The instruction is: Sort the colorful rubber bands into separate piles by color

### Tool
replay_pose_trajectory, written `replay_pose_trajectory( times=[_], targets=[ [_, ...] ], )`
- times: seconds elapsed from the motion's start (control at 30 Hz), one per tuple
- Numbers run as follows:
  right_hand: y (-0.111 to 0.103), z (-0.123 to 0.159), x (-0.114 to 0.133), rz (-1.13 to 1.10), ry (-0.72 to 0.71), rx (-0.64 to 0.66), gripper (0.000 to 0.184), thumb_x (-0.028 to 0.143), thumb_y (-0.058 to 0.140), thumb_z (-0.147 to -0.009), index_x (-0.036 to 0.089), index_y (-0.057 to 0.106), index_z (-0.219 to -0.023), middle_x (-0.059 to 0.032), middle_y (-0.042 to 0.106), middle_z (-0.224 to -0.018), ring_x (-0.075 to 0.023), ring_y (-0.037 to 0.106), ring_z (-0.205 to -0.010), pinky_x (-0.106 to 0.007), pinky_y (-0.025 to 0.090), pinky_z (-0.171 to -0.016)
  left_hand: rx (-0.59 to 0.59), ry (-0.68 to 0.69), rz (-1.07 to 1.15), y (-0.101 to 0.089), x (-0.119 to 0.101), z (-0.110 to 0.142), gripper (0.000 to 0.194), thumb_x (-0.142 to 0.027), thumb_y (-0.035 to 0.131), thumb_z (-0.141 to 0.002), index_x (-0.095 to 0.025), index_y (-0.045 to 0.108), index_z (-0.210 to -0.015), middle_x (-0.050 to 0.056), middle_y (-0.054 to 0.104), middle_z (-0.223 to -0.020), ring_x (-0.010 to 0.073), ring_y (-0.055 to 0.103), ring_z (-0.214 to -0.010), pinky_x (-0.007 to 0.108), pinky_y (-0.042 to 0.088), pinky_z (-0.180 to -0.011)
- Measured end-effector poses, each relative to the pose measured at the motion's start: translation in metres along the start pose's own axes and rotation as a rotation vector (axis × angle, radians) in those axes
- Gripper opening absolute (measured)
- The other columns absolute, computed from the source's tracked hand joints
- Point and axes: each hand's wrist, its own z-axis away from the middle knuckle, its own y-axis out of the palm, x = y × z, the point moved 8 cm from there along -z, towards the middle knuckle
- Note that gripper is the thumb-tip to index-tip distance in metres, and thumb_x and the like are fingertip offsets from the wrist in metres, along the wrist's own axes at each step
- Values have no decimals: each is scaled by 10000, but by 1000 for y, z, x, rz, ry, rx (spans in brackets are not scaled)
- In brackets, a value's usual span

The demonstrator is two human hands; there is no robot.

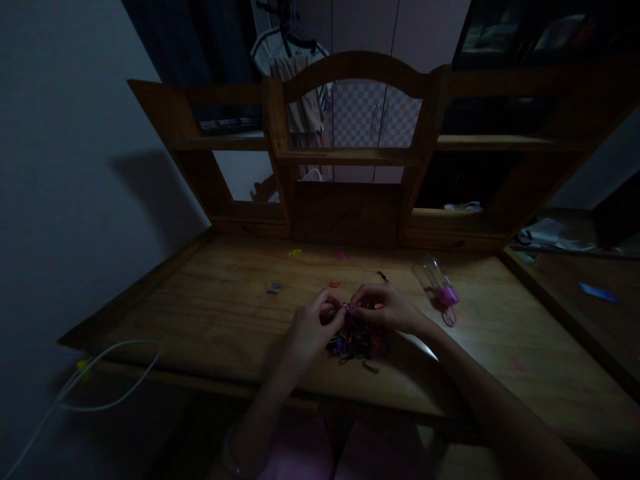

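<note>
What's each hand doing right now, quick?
Left hand: fingers pinched; a small item seems held between both hands, too small to identify.
Right hand: fingers pinched at the same spot, above the colorful pile.

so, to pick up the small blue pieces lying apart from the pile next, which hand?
Left, I'd say: the left hand is nearer the small blue pieces, which lie on its side; the right hand would likely have to cross it.

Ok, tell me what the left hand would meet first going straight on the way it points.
The right hand, most likely: it lies just beyond the fingers of the left hand, though depth is unclear.
</note>
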Motion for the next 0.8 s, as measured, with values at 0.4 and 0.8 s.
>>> replay_pose_trajectory(
  times=[0.4,0.8],
  targets=[
    [3,1,-5,-63,48,59,170,319,695,-804,166,673,-878,-22,665,-813,-126,571,-696,-245,448,-639,-28,69,108,-35,-2,-21,136,-304,627,-839,-175,585,-842,22,664,-841,157,651,-820,253,520,-753],
    [3,3,-7,-109,129,100,254,379,735,-770,147,676,-855,-12,646,-736,-121,567,-645,-229,428,-574,85,238,-493,3,16,-157,77,-209,678,-765,-172,677,-832,33,692,-791,159,613,-727,241,424,-657]
  ],
)
